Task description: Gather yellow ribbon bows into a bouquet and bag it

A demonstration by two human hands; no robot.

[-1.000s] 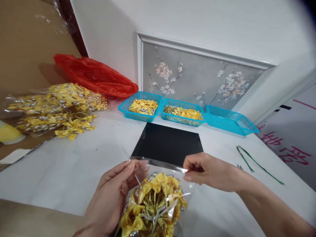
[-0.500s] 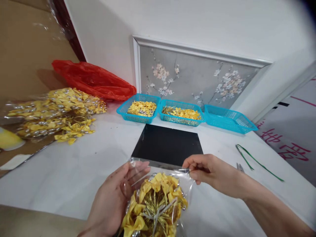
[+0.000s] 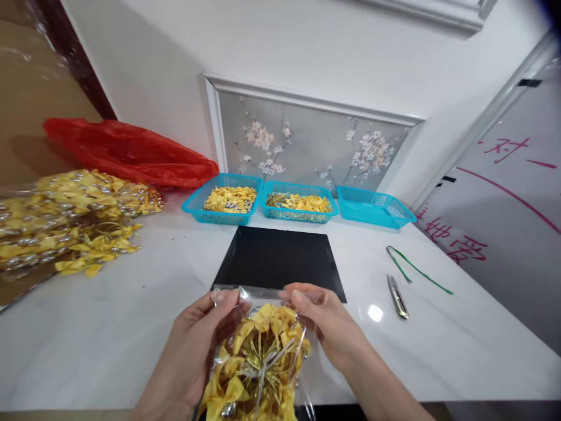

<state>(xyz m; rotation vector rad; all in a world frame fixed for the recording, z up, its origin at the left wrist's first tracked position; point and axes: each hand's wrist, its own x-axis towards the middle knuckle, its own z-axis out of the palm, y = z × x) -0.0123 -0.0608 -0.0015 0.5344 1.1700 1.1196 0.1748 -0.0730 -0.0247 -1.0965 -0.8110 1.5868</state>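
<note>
A clear plastic bag (image 3: 258,374) stuffed with yellow ribbon bows and gold wires is held upright near the table's front edge. My left hand (image 3: 193,351) grips the bag's left side, fingers curled at its open top. On the right side of the mouth my right hand (image 3: 326,324) is closed on the bag's top edge. Just beyond the hands a black sheet (image 3: 278,260) lies flat on the white table (image 3: 109,327).
Three turquoise baskets (image 3: 223,206) line the wall, two holding yellow pieces. Packed bags of yellow bows (image 3: 65,219) pile at left beside a red plastic bag (image 3: 127,153). Small snips (image 3: 397,295) and a green wire (image 3: 414,269) lie at right.
My right hand moved left along the bag's top edge toward the middle. The view swung, so the snips now show and everything sits further left.
</note>
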